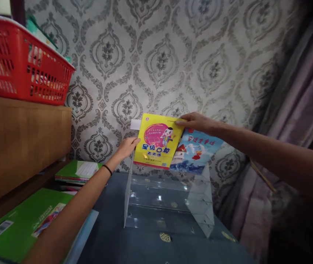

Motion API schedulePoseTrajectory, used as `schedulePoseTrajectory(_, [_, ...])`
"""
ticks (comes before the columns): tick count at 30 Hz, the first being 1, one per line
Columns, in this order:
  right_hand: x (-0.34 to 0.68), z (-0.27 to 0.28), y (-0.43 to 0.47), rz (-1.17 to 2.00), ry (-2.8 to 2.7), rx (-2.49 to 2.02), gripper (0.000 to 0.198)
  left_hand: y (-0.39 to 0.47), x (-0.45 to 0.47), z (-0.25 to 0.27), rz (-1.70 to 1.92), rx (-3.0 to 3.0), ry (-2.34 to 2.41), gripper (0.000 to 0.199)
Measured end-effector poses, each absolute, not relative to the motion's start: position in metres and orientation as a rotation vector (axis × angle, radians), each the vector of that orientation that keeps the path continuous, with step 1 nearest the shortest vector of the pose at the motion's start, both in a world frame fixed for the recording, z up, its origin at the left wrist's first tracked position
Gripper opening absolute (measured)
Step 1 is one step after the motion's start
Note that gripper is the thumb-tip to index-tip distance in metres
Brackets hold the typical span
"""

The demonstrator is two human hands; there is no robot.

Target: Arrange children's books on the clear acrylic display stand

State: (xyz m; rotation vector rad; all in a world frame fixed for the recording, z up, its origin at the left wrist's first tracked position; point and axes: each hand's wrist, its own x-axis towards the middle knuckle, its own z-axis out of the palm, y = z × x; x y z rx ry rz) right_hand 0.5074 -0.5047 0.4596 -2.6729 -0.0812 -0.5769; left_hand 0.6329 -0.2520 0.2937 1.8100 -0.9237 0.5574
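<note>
A yellow book (156, 141) with a pink circle and a cartoon child on its cover leans at the top tier of a clear acrylic rack (159, 200). My left hand (128, 146) grips its left edge, thumb and fingers closed. At its upper right corner, my right hand (196, 123) pinches the cover edge, its thumb hidden behind or below the fingers. Beside it on the right stands a blue picture book (193, 152) with a white tower and a red figure, partly overlapped by the yellow one. The lower tiers show bare clear plastic.
Green books (24, 223) lie stacked at the lower left, with another pile (79, 169) behind. A red plastic basket (21, 62) sits on a wooden cabinet (24, 146). Purple curtains (291, 128) hang at right; patterned wallpaper (162, 62) backs the dark tabletop (109, 234).
</note>
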Motion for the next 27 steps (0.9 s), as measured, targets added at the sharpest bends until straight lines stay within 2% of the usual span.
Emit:
schedulePoseTrajectory(10, [0.513,0.461,-0.513,-0.725,-0.121,-2.861,0.036,-0.253,0.633,0.295,0.574,1.889,-0.909,0.038])
schedulePoseTrajectory(18, [0.500,0.459,-0.506,-0.721,-0.149,-2.845,0.024,-0.253,0.630,0.294,0.555,1.856,-0.974,0.035])
schedulePoseTrajectory(27, [0.497,0.461,-0.508,-0.798,-0.154,-2.923,0.034,-0.259,0.636,0.286,0.438,1.718,-0.955,0.035])
